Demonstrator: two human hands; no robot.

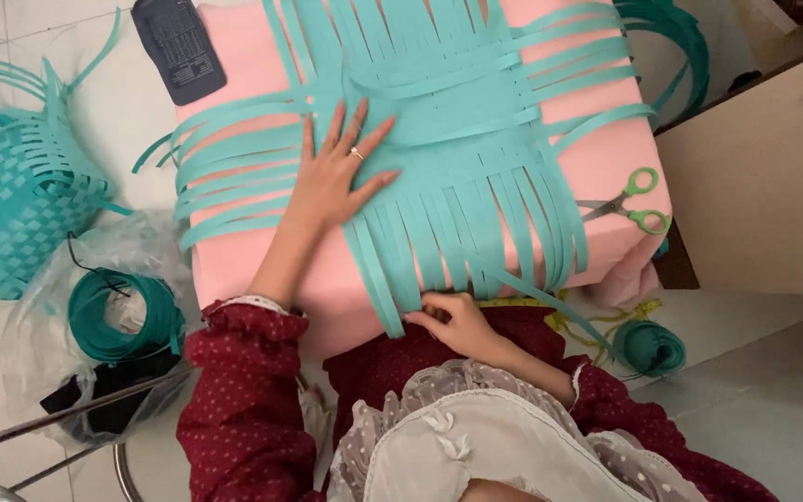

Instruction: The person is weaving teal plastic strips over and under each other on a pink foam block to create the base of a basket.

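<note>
A mat of woven teal plastic strips point(457, 121) lies on a pink cushioned block point(606, 158). My left hand point(336, 172) rests flat on the weave's left side, fingers spread, a ring on one finger. My right hand point(453, 321) is at the near edge of the block, fingers pinching the loose ends of the teal strips point(411, 302) that hang over the front. Both sleeves are dark red with white dots.
Green-handled scissors point(626, 203) lie on the block's right side. A partly woven teal basket point(11, 195) sits at left, a coil of teal strip point(118, 316) in a clear bag below it. A small teal roll point(648, 346) and yellow tape measure point(597, 321) lie at right. A wooden cabinet point(764, 177) stands right.
</note>
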